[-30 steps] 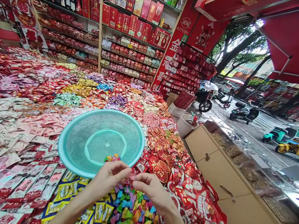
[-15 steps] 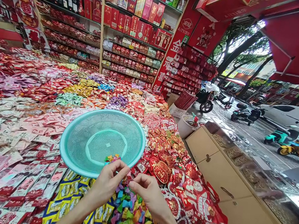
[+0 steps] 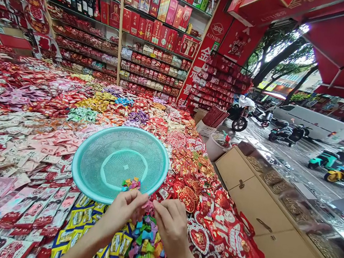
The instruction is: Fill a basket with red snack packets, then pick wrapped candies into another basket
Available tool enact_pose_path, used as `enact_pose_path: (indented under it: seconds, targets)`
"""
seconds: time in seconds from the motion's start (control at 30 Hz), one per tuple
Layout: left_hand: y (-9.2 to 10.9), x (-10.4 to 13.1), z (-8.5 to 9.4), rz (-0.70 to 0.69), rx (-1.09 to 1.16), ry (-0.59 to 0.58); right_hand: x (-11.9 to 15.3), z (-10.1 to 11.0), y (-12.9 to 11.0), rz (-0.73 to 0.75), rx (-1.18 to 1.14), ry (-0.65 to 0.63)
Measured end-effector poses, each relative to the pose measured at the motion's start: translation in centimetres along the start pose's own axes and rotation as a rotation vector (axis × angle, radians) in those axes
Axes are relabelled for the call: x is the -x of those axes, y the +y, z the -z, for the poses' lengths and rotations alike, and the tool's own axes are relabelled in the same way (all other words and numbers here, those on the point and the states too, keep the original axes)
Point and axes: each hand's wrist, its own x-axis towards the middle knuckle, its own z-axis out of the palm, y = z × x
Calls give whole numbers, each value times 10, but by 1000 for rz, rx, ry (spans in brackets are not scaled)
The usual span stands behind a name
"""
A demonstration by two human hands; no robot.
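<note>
Over the near edge of the tabletop [image 3: 18,136], both hands meet above a heap of small wrapped candies [image 3: 146,248] in green, blue, pink and orange. The left hand [image 3: 123,212] has its fingers curled shut in a pinching grip on a pink-wrapped candy [image 3: 148,206], and the right hand [image 3: 171,224] comes in from the other side with its fingers bent, fingertips closing on the same candy; the two hands all but touch. Just beyond the fingers sits a round turquoise mesh basket [image 3: 94,157], resting on the spread of sweets, and a few loose candies [image 3: 131,183] lie inside it near its front rim. Yellow-and-blue packets [image 3: 79,222] lie to the left of the colourful heap, under the left forearm. Red heart-shaped packets [image 3: 210,232] crowd the right side of the tabletop, and pink and white sachets [image 3: 7,160] cover the left. Farther back, more mixed sweets stretch to shelves [image 3: 151,39] stacked with red boxes and dark bottles. To the right stands a pale wooden cabinet [image 3: 260,222] with glass-topped bins. Beyond it, parked scooters [image 3: 286,131] and a white van [image 3: 312,122] stand on a wet street.
</note>
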Motion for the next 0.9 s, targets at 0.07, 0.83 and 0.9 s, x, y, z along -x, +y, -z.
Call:
enact_pose_path:
  seconds: [0.07, 0.83, 0.9]
  targets:
    - [2, 5, -2, -37, -27, -1, 1, -1, -1, 15, -6, 19]
    - [-22, -110, 99, 211, -801, -243, 90, -16, 133, -669, 184, -493]
    - [-24, -112, 101, 236, -849, -283, 92, -21, 136, -673, 196, -522]
